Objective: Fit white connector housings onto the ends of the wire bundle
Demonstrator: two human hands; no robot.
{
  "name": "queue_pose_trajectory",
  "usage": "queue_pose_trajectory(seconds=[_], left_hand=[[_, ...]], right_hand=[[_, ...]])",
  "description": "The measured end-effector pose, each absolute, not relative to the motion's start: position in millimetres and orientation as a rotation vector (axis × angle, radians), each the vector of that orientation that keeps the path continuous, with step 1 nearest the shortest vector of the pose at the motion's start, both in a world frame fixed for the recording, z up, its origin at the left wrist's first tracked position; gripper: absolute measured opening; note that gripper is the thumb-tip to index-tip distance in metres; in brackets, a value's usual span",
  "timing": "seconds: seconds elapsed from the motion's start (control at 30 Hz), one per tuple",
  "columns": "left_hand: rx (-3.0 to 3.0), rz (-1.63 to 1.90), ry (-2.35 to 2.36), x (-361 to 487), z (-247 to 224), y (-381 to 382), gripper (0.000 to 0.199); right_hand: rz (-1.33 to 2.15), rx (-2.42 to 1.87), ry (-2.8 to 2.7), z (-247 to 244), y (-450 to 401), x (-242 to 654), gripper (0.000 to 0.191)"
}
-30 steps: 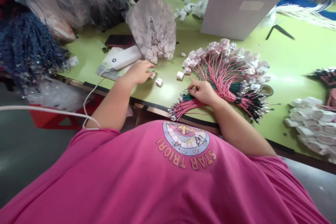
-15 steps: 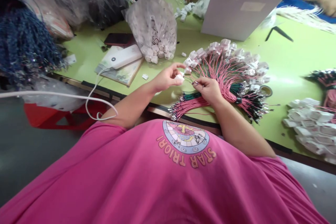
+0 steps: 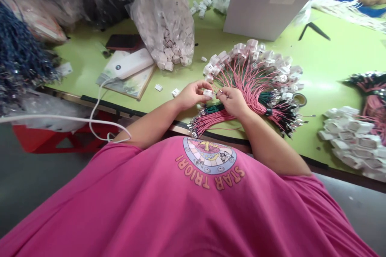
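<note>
Hands almost meet: the left hand, loosely curled, pinches a white connector; the right hand, nearly closed, grips a thin wire beside the pink wire bundle on the green table. Steady connector, straight wire look wisest.

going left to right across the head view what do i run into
Blue wire bundle, white corded device, left hand holding a white connector, right hand, tape roll, pile of white connectors.
</note>
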State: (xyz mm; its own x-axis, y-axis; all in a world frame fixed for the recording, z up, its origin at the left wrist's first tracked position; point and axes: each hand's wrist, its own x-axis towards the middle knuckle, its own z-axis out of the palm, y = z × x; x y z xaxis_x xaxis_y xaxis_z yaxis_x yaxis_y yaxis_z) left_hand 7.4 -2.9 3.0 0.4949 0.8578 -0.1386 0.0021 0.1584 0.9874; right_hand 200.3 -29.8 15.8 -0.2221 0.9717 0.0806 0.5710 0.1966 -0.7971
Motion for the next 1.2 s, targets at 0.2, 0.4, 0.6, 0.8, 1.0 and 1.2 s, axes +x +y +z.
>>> queue_pose_trajectory(seconds=[0.2,0.4,0.6,0.8,1.0,1.2], left_hand=[[1.656,0.888,0.846,9.7,-1.9,-4.1,0.026],[1.795,0.928,0.849,10.1,-4.4,-3.0,0.023],[1.730,0.935,0.869,12.8,-7.1,-1.8,0.023],[1.764,0.888,0.868,13.2,-8.0,-1.7,0.023],[1.563,0.861,0.891,14.2,-10.5,-1.4,0.030],[1.299,0.733,0.972,8.7,0.7,-1.5,0.038]], right_hand=[[0.868,-1.458,-1.956,11.0,-28.4,198.4,0.023],[0.907,-1.442,-1.892,10.3,-28.8,198.6,0.024],[0.696,-1.457,-2.010,11.2,-30.6,198.5,0.020],[0.636,-1.483,-2.093,9.4,-32.2,196.7,0.015],[0.653,-1.486,-2.081,10.2,-30.5,195.4,0.015],[0.685,-1.368,-1.954,8.7,-31.6,200.9,0.013]])
